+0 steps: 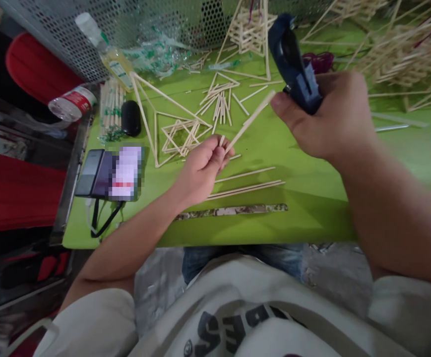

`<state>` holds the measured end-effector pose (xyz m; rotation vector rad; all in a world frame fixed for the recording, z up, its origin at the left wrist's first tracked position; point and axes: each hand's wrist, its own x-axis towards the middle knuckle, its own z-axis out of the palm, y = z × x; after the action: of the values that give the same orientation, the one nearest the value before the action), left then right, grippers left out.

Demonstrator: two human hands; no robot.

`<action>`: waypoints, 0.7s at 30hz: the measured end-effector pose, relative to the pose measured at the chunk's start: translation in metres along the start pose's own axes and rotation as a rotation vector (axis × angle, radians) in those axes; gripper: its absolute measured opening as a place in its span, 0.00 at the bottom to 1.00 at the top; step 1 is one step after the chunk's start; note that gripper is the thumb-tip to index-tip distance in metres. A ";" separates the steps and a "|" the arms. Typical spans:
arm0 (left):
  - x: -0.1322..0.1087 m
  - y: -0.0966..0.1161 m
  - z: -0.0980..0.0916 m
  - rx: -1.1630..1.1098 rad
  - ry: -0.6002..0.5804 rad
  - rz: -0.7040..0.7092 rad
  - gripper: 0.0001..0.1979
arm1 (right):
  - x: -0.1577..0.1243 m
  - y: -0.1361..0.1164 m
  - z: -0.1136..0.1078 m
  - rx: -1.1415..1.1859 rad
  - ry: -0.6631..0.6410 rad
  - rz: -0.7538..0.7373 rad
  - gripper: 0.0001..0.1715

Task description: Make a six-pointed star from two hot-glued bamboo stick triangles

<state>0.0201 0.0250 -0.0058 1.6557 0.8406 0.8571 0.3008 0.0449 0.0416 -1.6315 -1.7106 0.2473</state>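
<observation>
My left hand [208,161] is closed, pinching thin wooden sticks [250,119] that slant up to the right. My right hand [334,114] grips a dark blue tool [293,59] that looks like a glue gun, with pale tape around part of it. My right thumb is at the far end of the raised sticks; whether it touches them I cannot tell. Below my left hand, several loose sticks [247,190] lie side by side. A mottled flat strip [237,210] lies nearer the table edge. Beyond the left hand sits a stick frame [181,136] with a star-shaped lattice.
The green table [312,208] carries a short-stick pile [220,101], stick structures [250,29] at the back and right, and purple cord [319,62]. Left are a phone [126,173], a black case [131,118], a bottle [114,62] and bundled sticks [109,111].
</observation>
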 end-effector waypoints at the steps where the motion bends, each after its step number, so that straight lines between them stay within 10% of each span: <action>1: 0.004 -0.005 0.001 -0.110 -0.015 0.006 0.21 | 0.000 -0.001 0.000 -0.001 -0.005 0.008 0.38; 21: 0.014 -0.050 0.015 -0.179 -0.014 0.120 0.20 | -0.005 -0.008 0.000 -0.062 -0.077 0.016 0.32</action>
<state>0.0342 0.0410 -0.0556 1.5638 0.6408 0.9736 0.2943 0.0393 0.0446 -1.7005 -1.7796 0.2701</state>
